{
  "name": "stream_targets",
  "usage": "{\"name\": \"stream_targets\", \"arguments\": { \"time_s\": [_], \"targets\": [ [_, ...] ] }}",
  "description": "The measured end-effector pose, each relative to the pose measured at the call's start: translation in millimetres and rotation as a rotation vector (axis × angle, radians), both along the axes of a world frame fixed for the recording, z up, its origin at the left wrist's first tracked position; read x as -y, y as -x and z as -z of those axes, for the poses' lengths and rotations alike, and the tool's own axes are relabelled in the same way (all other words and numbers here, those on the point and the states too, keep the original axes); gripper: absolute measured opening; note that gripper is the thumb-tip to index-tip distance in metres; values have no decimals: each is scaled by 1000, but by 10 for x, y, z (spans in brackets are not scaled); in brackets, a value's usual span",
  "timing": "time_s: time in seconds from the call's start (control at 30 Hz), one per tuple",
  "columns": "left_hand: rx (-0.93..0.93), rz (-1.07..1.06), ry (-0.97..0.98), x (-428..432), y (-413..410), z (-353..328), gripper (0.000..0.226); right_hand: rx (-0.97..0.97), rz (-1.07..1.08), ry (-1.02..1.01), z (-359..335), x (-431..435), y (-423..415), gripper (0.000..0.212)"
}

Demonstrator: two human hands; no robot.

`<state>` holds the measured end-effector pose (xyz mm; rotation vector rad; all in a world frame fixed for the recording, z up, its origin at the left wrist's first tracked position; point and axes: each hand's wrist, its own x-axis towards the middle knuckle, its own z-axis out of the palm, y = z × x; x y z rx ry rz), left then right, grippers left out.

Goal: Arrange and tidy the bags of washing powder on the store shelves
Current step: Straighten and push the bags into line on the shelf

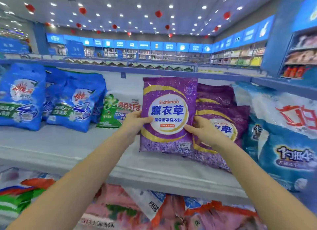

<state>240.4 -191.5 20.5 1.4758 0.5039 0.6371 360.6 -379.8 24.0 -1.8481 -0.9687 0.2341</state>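
Note:
A purple bag of washing powder (169,99) with a white round label stands upright at the middle of the white shelf (56,145). My left hand (135,122) grips its left edge and my right hand (203,129) grips its right edge, thumbs on the front. Behind it and to its right lean more purple bags (221,109) of the same kind. Blue bags (75,102) stand at the left. A green and white bag (116,109) sits between the blue bags and the purple one.
Large blue and white bags (288,135) fill the right end of the shelf. On the lower shelf lie pink bags (120,205) and red, green and white bags (20,192). A blue upper shelf edge (154,71) runs overhead. Bare shelf surface lies in front of the blue bags.

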Motion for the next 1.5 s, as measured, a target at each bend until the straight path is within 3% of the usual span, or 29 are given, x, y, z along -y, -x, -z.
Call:
{"name": "stream_targets", "arguments": {
  "time_s": [0.17,0.23,0.3,0.37,0.47,0.57,0.67,0.8,1.0,1.1,1.23,1.5],
  "targets": [
    [-36,81,222,-108,-210,144,16,106,209,164,184,-155,22,22],
    [-8,56,241,-120,-305,204,23,156,324,128,264,-122,68,25],
    [3,23,233,-108,-363,230,27,354,476,114,320,29,118,41],
    [15,-9,223,-98,-405,270,29,673,574,316,345,244,156,71],
    [45,-84,195,-49,-418,321,27,748,456,766,395,521,187,113],
    [58,-143,218,-20,-434,358,22,804,313,954,454,634,86,109],
    [57,-204,201,0,-447,363,15,882,336,1180,416,731,-104,79],
    [55,-242,149,119,-458,342,15,954,320,1150,390,796,-294,75],
    [30,-247,188,184,-443,314,23,1005,277,1024,401,839,-222,88],
    [8,-241,201,174,-443,319,19,849,328,796,436,821,-70,85],
    [-5,-203,202,175,-431,314,13,712,340,599,427,414,218,98],
    [-12,-19,208,110,-304,244,32,608,287,658,583,-62,220,92]
  ]
}}
